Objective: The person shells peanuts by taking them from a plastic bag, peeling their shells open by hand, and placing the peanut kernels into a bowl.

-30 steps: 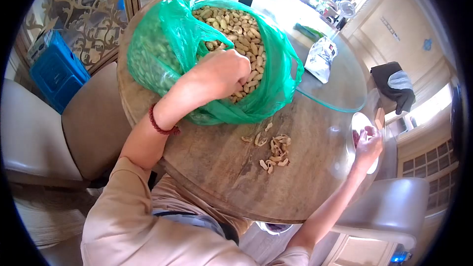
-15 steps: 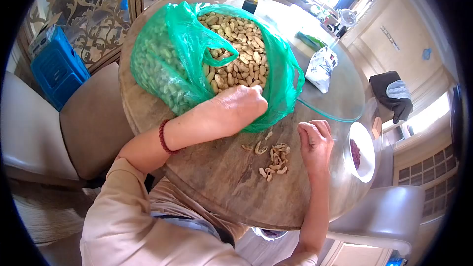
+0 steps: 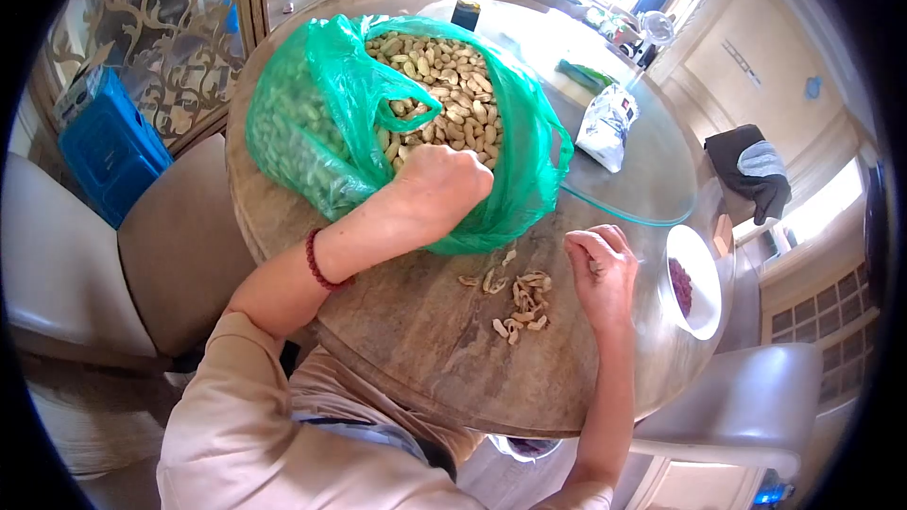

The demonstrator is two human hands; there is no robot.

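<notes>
A green plastic bag [image 3: 316, 85] full of unshelled peanuts [image 3: 453, 85] stands on the round table. My left hand [image 3: 442, 184], with a dark red bead bracelet on the wrist, is over the near edge of the bag's opening. It is closed, knuckles up, and its fingertips are hidden, so what it holds does not show. My right hand [image 3: 605, 269] is above the tabletop with thumb and fingers pinched together; anything between them is too small to name. Broken peanut shells [image 3: 529, 297] lie between the two hands. A white bowl [image 3: 704, 307] with reddish peanut kernels [image 3: 680, 288] is right of my right hand.
A clear round glass turntable [image 3: 661, 179] carries a white packet [image 3: 607, 127] and a green packet [image 3: 586, 74]. Behind the bag is a small dark jar [image 3: 466, 14]. Chairs [image 3: 737, 406] stand around the wooden table [image 3: 425, 359]. A second container [image 3: 522, 449] shows below the table edge.
My left hand has shifted slightly left and up over the peanuts. My right hand stays pinched in nearly the same place. The whole view has shifted a little.
</notes>
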